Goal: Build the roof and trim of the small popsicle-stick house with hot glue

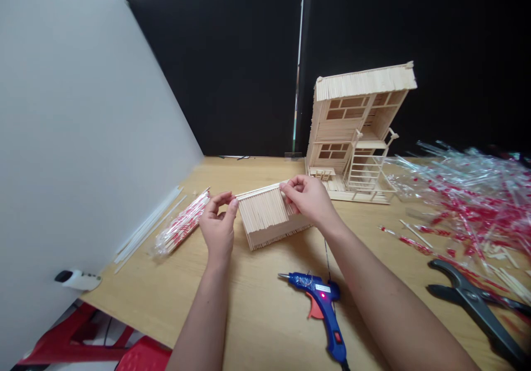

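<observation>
A small structure (265, 210) of pale wooden sticks laid side by side, roof-like with a sloping top, stands tilted on the table between my hands. Along its upper edge runs a thin wooden stick (261, 189). My left hand (218, 224) pinches the stick's left end between thumb and fingertips. Near the right end, my right hand (309, 200) has its thumb and index finger closed on the same edge, covering that corner. In front of the structure lies a blue glue gun (317, 291) with an orange trigger and a lit red light, its nozzle pointing left.
Behind stands a two-storey stick house (344, 133). A bag of wrapped sticks (182, 224) and white glue sticks (147, 230) lie left. Torn wrappers (477, 194) and dark-handled cutters (468, 299) are right. A white device (78, 280) sits at the table's left edge.
</observation>
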{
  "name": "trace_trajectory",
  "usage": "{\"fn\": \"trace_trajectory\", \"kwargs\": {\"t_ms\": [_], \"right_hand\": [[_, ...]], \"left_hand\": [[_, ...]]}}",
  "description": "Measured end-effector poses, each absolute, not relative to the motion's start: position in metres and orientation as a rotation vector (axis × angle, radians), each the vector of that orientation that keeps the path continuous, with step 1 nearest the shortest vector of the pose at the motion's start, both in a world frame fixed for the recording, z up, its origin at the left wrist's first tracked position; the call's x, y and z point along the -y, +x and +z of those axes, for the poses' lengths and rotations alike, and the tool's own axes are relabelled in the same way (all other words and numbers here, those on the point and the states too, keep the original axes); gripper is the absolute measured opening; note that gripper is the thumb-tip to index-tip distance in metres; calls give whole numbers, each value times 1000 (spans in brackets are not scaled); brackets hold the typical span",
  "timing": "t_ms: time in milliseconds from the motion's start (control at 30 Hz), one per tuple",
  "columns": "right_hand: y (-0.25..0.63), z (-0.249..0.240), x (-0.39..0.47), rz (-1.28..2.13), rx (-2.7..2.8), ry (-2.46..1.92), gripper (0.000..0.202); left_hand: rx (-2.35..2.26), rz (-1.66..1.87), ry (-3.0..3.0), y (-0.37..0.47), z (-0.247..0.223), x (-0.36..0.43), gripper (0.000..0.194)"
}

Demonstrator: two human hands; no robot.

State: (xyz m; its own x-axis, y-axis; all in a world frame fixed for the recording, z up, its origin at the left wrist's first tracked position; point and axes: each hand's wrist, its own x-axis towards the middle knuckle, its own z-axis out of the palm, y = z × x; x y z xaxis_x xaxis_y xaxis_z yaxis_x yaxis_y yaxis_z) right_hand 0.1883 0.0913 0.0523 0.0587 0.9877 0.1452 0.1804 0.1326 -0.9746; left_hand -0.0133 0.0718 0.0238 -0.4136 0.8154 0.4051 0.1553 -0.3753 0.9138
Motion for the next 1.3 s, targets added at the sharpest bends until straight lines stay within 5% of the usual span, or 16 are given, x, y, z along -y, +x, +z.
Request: {"fn": "trace_trajectory", "kwargs": {"t_ms": [1300], "right_hand": [[193,58,-91,960,1358,-1282,26]], "left_hand": [[-1335,1857,1294,-16,20,-72,32]]}}
